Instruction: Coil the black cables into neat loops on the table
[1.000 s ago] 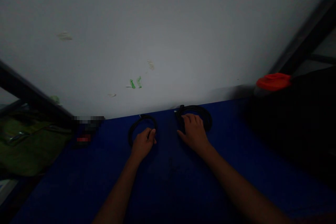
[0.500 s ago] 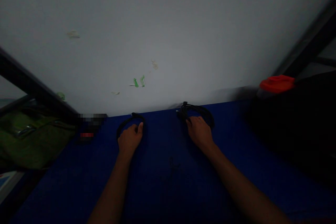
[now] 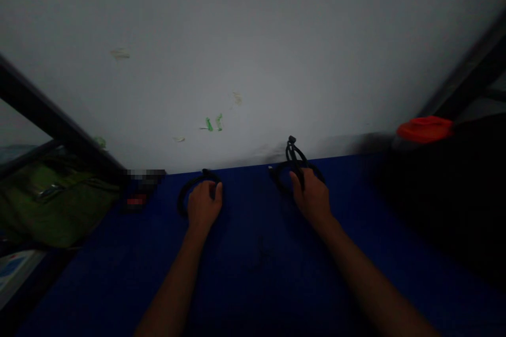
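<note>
Gripping the right cable point(image 3: 293, 159), the right hand point(image 3: 314, 197) holds part raised. The left hand point(image 3: 203, 204) clasps the left cable point(image 3: 182, 199); both are coiled.

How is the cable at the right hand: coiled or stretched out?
Coiled: the cable curves round in loops, with the right hand closed on part of it.

In dim light I face a far grey wall point(image 3: 300, 52) bearing green patches point(image 3: 209, 124) and whitish marks point(image 3: 120, 53), between dark left post point(image 3: 55, 120) and right post point(image 3: 479, 81), above a near blue surface point(image 3: 245, 279).
</note>
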`<move>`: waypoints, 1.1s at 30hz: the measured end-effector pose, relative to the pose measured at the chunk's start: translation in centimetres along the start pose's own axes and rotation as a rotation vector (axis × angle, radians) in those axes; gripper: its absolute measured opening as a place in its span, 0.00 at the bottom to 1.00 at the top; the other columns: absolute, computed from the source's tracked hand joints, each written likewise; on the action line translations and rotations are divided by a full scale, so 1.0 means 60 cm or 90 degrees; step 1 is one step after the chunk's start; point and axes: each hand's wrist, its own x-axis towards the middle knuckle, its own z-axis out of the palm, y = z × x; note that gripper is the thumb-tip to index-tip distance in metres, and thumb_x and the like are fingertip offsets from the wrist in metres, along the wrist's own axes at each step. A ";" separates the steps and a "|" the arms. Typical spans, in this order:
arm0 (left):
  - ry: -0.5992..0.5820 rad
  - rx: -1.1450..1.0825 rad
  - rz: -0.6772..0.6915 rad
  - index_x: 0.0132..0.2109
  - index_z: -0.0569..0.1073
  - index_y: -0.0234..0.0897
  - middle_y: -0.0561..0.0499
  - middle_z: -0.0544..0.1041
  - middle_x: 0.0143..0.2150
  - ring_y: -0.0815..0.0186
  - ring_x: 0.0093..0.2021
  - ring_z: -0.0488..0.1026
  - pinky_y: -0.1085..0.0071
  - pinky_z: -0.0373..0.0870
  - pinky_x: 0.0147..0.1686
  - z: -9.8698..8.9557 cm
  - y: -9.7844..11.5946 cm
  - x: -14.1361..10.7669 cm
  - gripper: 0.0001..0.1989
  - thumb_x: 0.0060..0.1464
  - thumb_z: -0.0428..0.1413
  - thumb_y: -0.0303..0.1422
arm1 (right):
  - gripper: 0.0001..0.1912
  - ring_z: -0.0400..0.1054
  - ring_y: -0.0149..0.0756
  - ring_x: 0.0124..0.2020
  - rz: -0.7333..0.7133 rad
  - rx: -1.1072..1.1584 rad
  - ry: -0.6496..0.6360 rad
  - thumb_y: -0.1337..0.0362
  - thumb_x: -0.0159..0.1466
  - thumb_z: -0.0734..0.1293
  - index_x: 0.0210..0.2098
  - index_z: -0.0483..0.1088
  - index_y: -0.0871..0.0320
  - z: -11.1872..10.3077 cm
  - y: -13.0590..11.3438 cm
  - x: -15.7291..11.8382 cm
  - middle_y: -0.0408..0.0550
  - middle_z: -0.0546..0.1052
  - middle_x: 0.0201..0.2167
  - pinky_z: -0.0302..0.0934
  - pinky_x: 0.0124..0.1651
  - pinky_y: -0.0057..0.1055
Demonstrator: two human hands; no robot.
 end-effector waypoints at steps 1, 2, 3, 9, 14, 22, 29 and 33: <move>0.026 -0.070 0.028 0.36 0.70 0.35 0.43 0.74 0.36 0.56 0.42 0.71 0.62 0.64 0.44 0.004 0.008 -0.005 0.19 0.53 0.46 0.46 | 0.17 0.67 0.38 0.28 -0.054 -0.010 0.006 0.57 0.66 0.52 0.35 0.66 0.61 -0.002 -0.006 -0.002 0.52 0.73 0.27 0.53 0.29 0.29; 0.022 -0.163 0.041 0.36 0.70 0.35 0.43 0.74 0.36 0.57 0.41 0.71 0.64 0.65 0.42 0.009 0.016 -0.011 0.19 0.53 0.47 0.47 | 0.16 0.66 0.37 0.27 -0.109 -0.018 0.002 0.58 0.67 0.53 0.33 0.67 0.60 -0.003 -0.014 -0.006 0.51 0.73 0.25 0.52 0.29 0.29; -0.014 -0.274 0.039 0.37 0.70 0.35 0.45 0.74 0.35 0.60 0.37 0.71 0.66 0.66 0.39 0.013 0.024 -0.018 0.19 0.52 0.48 0.47 | 0.15 0.64 0.36 0.26 -0.167 -0.021 -0.010 0.60 0.66 0.54 0.31 0.67 0.60 -0.004 -0.023 -0.010 0.49 0.72 0.24 0.51 0.28 0.29; -0.303 -0.848 -0.225 0.39 0.70 0.30 0.48 0.74 0.28 0.69 0.20 0.68 0.75 0.60 0.17 0.029 0.051 -0.038 0.29 0.46 0.51 0.55 | 0.06 0.59 0.34 0.26 -0.462 0.034 -0.206 0.70 0.63 0.59 0.33 0.67 0.59 0.017 -0.077 -0.052 0.45 0.70 0.23 0.48 0.27 0.30; -0.364 -0.851 -0.343 0.25 0.67 0.32 0.57 0.66 0.16 0.76 0.16 0.63 0.79 0.57 0.17 0.029 0.040 -0.031 0.16 0.42 0.61 0.40 | 0.03 0.58 0.34 0.29 -0.505 0.047 -0.300 0.69 0.61 0.62 0.33 0.67 0.58 0.031 -0.085 -0.065 0.45 0.70 0.25 0.50 0.29 0.29; -0.369 -0.897 -0.402 0.17 0.54 0.37 0.59 0.59 0.10 0.75 0.14 0.59 0.77 0.56 0.17 0.019 0.033 -0.021 0.20 0.45 0.58 0.37 | 0.05 0.59 0.43 0.45 -0.346 0.115 -0.209 0.64 0.60 0.65 0.31 0.68 0.59 0.033 -0.051 -0.036 0.53 0.70 0.42 0.51 0.48 0.41; -0.368 -0.782 -0.399 0.23 0.65 0.34 0.55 0.67 0.17 0.72 0.15 0.65 0.77 0.53 0.13 0.015 0.041 -0.026 0.18 0.45 0.55 0.46 | 0.15 0.61 0.34 0.30 -0.257 0.263 -0.185 0.61 0.61 0.63 0.21 0.60 0.59 0.057 -0.037 -0.041 0.47 0.70 0.25 0.53 0.35 0.31; -0.335 -0.651 -0.318 0.27 0.69 0.31 0.50 0.68 0.18 0.69 0.16 0.65 0.75 0.55 0.13 0.012 0.044 -0.026 0.28 0.46 0.48 0.56 | 0.19 0.57 0.30 0.21 -0.218 0.244 -0.222 0.62 0.64 0.59 0.17 0.56 0.58 0.058 -0.035 -0.041 0.42 0.63 0.17 0.49 0.29 0.28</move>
